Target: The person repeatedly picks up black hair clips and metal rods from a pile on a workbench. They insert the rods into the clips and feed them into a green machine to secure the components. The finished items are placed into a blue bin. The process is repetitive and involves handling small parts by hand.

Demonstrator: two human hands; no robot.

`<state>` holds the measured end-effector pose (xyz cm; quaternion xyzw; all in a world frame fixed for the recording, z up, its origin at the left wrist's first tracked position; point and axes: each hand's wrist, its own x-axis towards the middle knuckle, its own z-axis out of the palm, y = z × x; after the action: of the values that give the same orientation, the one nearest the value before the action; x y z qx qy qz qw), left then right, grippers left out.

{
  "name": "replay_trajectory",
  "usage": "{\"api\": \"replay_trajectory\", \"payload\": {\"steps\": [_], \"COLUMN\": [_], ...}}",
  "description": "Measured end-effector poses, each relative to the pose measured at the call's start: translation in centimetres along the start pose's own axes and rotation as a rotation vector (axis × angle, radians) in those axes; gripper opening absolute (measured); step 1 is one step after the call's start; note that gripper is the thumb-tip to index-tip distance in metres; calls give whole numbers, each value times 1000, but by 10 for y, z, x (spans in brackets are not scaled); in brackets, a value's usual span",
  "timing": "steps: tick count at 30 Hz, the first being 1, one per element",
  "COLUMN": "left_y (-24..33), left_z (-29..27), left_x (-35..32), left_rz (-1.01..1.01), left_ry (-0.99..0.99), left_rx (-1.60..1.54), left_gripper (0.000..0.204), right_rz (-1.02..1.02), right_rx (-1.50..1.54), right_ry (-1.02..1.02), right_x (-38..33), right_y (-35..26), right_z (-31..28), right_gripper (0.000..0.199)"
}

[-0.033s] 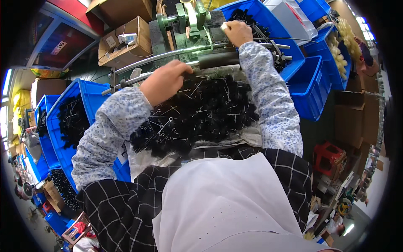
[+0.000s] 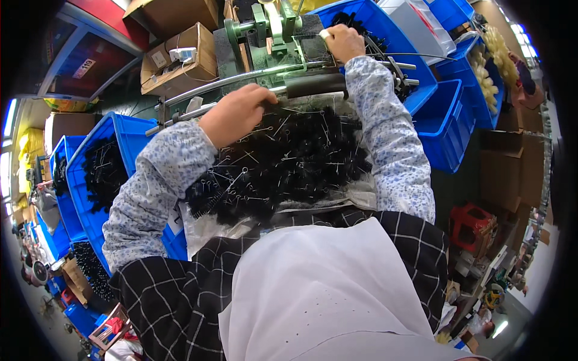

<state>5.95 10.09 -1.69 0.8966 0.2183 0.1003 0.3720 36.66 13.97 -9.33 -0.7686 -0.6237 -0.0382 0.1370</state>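
Note:
At the small green machine [image 2: 280, 36], my right hand [image 2: 347, 45] has its fingers closed, a white covering on one fingertip. From that fingertip a thin dark wire brush [image 2: 308, 37] reaches toward the machine's wheel. My left hand [image 2: 235, 115] hovers over the near side of the metal rail, fingers bent and pressed together. What it pinches, if anything, is hidden by the fingers. Below both hands lies a heap of black-bristled wire brushes [image 2: 295, 153] with looped metal ends. A dark sleeve [image 2: 316, 86] covers part of the rod between my hands.
Blue bins flank me: one with black brushes [image 2: 90, 165] at left, another bin [image 2: 448, 129] at right. Behind my right hand stands a larger blue bin [image 2: 415, 72]. An open cardboard box [image 2: 180, 66] sits left of the machine, and pale yellow bundles [image 2: 484, 78] lie far right.
My right hand has shifted slightly right and up, and more of the wire brush shows beside it. My left hand has moved very slightly left.

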Motion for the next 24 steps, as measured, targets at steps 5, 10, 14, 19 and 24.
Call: {"api": "replay_trajectory", "payload": {"steps": [5, 10, 14, 19, 24], "left_y": [0, -2, 4, -2, -13], "left_z": [-2, 4, 15, 18, 33], "left_x": [16, 27, 39, 28, -15], "left_rz": [25, 37, 57, 37, -28], "left_ry": [-26, 52, 266, 327, -159], "left_rx": [-137, -101, -132, -193, 231], "left_gripper": [22, 20, 19, 25, 30], "right_rz": [-86, -9, -187, -342, -183], "right_rx": [77, -175, 443, 738, 0], "right_ry": [-111, 211, -408, -329, 115], "right_x": [16, 0, -56, -91, -34], "right_y": [14, 30, -36, -76, -40], "right_z": [-8, -65, -93, -73, -17], "right_gripper": [23, 24, 31, 26, 18]}}
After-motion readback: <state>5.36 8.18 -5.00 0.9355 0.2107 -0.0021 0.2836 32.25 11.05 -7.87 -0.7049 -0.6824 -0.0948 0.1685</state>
